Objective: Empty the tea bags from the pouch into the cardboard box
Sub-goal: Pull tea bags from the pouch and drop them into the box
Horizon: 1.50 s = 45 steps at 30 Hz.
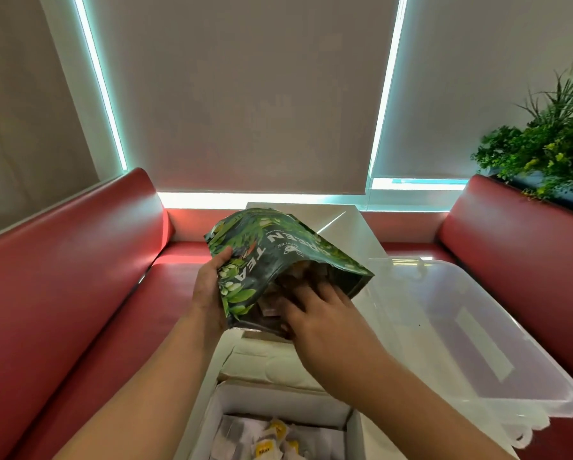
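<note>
Bottom centre, the box (278, 404) stands open under the pouch (271, 257); a clear tub (460, 327) crowds the right, red benches (62, 293) flank both sides.

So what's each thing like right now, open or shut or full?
pouch: open, tipped over, tea bags inside.
box: open, some tea bags in it.
left hand: grips the pouch's side.
right hand: fingers inside the pouch mouth; grip hidden.
blinds: pulled down.
clear bin: beside the box; can't tell if lidded.

Glossy printed pouch (278, 260), matt cardboard box (278, 403), translucent plastic lid (460, 327)
</note>
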Tool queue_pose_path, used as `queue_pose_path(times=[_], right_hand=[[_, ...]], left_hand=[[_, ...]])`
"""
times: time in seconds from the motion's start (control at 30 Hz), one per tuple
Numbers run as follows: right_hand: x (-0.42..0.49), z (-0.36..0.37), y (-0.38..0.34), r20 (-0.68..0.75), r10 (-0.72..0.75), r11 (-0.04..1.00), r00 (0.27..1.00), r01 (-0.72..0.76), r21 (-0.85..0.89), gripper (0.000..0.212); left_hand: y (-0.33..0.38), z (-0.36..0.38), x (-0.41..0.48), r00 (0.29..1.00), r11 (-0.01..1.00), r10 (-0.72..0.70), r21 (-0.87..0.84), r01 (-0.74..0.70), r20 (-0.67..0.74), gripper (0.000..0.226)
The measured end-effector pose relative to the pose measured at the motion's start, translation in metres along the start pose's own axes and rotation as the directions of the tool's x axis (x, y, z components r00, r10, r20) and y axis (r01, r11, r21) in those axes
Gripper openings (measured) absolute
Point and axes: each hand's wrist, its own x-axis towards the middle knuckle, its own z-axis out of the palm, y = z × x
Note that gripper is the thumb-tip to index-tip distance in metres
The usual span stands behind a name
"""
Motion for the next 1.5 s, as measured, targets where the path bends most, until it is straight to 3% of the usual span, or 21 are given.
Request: queue_pose_path(times=[0.1, 0.27, 0.47, 0.57, 0.63, 0.73, 0.9, 1.27, 1.37, 1.5], right_hand=[[0.020, -0.007, -0.002, 0.188, 0.021, 1.000, 0.982, -0.016, -0.026, 0.037], [0.049, -0.007, -0.004, 0.385, 0.065, 0.998, 0.921, -0.057, -0.031, 0.029], [0.037, 0.001, -0.004, 0.267, 0.038, 0.984, 0.963, -0.083, 0.159, 0.041], [0.039, 0.000, -0.002, 0.445, 0.108, 0.987, 0.889, -0.151, 0.062, 0.045], [0.043, -0.003, -0.004, 0.484, 0.121, 0.988, 0.867, -0.154, 0.030, 0.043], [0.041, -0.002, -0.007, 0.384, 0.081, 0.992, 0.920, -0.113, 0.062, 0.042], [0.018, 0.015, -0.004, 0.064, -0.005, 0.980, 0.998, -0.007, 0.197, 0.047], [-0.052, 0.038, -0.001, -0.229, -0.062, 0.912, 0.971, 0.149, 0.383, 0.018], [-0.083, 0.064, -0.013, -0.194, -0.104, 0.886, 0.975, 0.179, 0.427, 0.016], [-0.102, 0.095, -0.027, 0.035, -0.223, 0.861, 0.974, 0.180, 0.476, 0.027]], left_hand=[[0.000, 0.003, -0.002, 1.000, 1.000, 0.007, 0.017, -0.007, -0.010, 0.032], [0.000, 0.003, 0.001, 0.999, 1.000, -0.014, 0.019, 0.014, -0.041, 0.031], [-0.003, -0.002, 0.005, 0.997, 0.999, -0.052, 0.009, 0.053, -0.048, 0.030], [-0.003, 0.002, 0.006, 0.998, 0.999, -0.019, 0.047, 0.022, -0.055, 0.031], [-0.003, 0.003, 0.007, 0.998, 0.998, -0.023, 0.054, 0.026, -0.057, 0.029], [-0.004, -0.004, 0.012, 0.996, 0.998, -0.041, 0.053, 0.045, -0.079, 0.029], [-0.003, -0.016, 0.018, 0.995, 0.997, -0.067, 0.038, 0.070, -0.077, 0.029], [0.000, -0.057, 0.032, 0.996, 0.998, -0.052, 0.021, 0.054, -0.070, 0.030], [0.002, -0.064, 0.032, 0.996, 0.999, -0.027, 0.022, 0.029, -0.089, 0.030], [0.000, -0.071, 0.031, 0.994, 0.999, -0.029, 0.033, 0.032, -0.106, 0.027]])
